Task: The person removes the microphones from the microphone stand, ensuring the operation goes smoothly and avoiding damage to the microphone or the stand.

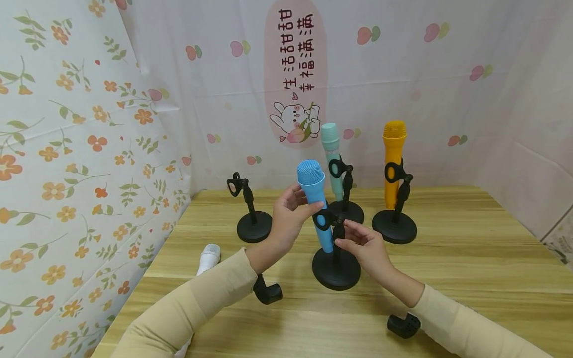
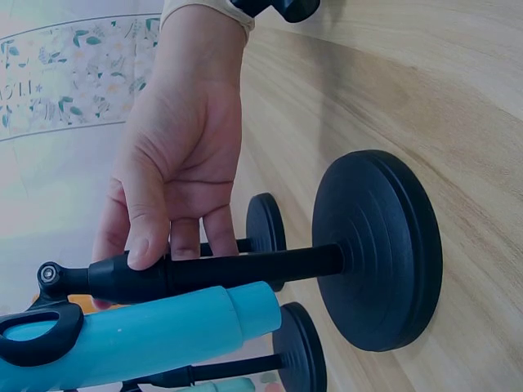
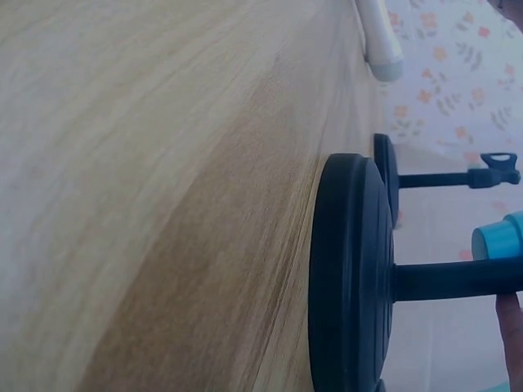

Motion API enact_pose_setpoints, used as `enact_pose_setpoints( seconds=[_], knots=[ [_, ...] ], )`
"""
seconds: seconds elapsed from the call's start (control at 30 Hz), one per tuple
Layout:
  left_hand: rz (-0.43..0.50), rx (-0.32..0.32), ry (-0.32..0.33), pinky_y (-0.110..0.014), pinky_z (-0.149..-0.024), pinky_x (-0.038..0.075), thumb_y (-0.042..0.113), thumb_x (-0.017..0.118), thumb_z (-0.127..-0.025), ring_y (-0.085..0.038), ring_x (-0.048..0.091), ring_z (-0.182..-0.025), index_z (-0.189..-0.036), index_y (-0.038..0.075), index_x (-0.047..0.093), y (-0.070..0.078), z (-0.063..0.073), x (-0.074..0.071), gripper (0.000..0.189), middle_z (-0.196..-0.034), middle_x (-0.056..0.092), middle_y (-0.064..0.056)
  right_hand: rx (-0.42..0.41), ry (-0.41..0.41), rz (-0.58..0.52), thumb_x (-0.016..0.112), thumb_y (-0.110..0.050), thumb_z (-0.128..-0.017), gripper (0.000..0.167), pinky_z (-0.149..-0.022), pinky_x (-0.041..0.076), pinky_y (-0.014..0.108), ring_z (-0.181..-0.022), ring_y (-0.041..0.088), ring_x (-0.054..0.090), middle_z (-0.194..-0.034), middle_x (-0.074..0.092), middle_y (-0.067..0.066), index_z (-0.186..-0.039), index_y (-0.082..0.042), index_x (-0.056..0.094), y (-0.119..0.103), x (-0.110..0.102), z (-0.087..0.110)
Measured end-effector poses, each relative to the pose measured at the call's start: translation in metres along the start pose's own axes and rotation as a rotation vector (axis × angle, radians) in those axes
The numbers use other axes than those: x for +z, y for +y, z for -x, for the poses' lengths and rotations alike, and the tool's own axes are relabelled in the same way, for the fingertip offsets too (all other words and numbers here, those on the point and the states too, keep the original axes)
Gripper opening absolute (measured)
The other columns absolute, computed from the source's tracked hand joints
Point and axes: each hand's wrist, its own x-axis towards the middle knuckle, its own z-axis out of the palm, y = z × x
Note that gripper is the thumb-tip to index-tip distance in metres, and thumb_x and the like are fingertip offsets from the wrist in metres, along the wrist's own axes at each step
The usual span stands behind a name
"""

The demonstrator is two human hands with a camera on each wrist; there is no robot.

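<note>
A blue microphone (image 1: pixel 312 174) slants through the clip of a black desktop stand (image 1: pixel 336 273). My left hand (image 1: pixel 286 216) grips its upper body, thumb in front and fingers behind. My right hand (image 1: pixel 368 251) pinches the stand's post just below the clip joint. In the left wrist view, the thumb of that right hand (image 2: pixel 176 163) lies along the post, and the microphone's lower end (image 2: pixel 163 331) shows beside it. The stand's round base (image 3: pixel 347 269) rests on the table in the right wrist view.
Behind stand a mint microphone (image 1: pixel 330 141) and an orange microphone (image 1: pixel 394 149), each in a black stand. A stand with a bare clip (image 1: pixel 253 226) is at left. A white microphone (image 1: pixel 209 257) lies near my left sleeve. Black elbow-shaped pieces (image 1: pixel 268 293) lie in front.
</note>
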Motion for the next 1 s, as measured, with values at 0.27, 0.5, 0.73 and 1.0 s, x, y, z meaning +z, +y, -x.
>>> enact_pose_setpoints(
  seconds=[0.27,0.5,0.73,1.0],
  knots=[
    [0.008,-0.007,0.007,-0.041,-0.091,0.05,0.009,0.076,-0.085,-0.024,0.061,-0.103,-0.128,0.006,0.06,-0.0023,-0.0016,0.0039,0.045,-0.115,0.066,-0.011,-0.039,0.015,0.045,0.075,0.002,-0.083,0.049,-0.083,0.052,0.021,-0.093,0.008,0.061,-0.106,0.067,-0.004,-0.128,0.009,0.057,0.0013,-0.0022,-0.0001],
    [-0.032,0.0,0.018,-0.04,-0.086,0.052,0.013,0.077,-0.085,-0.022,0.061,-0.1,-0.126,0.008,0.062,-0.0031,0.0,0.0034,0.044,-0.112,0.067,-0.008,-0.025,0.006,0.075,0.075,0.001,-0.083,0.047,-0.084,0.05,0.018,-0.095,0.008,0.059,-0.109,0.067,0.007,-0.127,0.008,0.058,0.0012,-0.005,-0.0004],
    [-0.063,0.112,0.04,-0.038,-0.077,0.053,0.012,0.079,-0.083,-0.021,0.063,-0.091,-0.121,0.005,0.066,-0.0046,0.0007,0.0018,0.041,-0.104,0.068,-0.006,-0.067,-0.011,0.091,0.074,0.003,-0.083,0.047,-0.083,0.051,0.018,-0.093,0.006,0.059,-0.112,0.065,0.018,-0.127,0.007,0.059,0.0031,-0.0035,-0.0027],
    [-0.085,0.115,0.036,-0.036,-0.075,0.052,0.014,0.079,-0.083,-0.02,0.063,-0.09,-0.119,0.006,0.066,-0.0034,-0.0002,-0.0024,0.039,-0.103,0.068,-0.005,-0.085,-0.028,0.102,0.073,0.005,-0.083,0.047,-0.084,0.049,0.017,-0.095,0.002,0.06,-0.119,0.062,0.021,-0.127,0.009,0.058,0.0048,-0.0027,-0.0052]
  ],
)
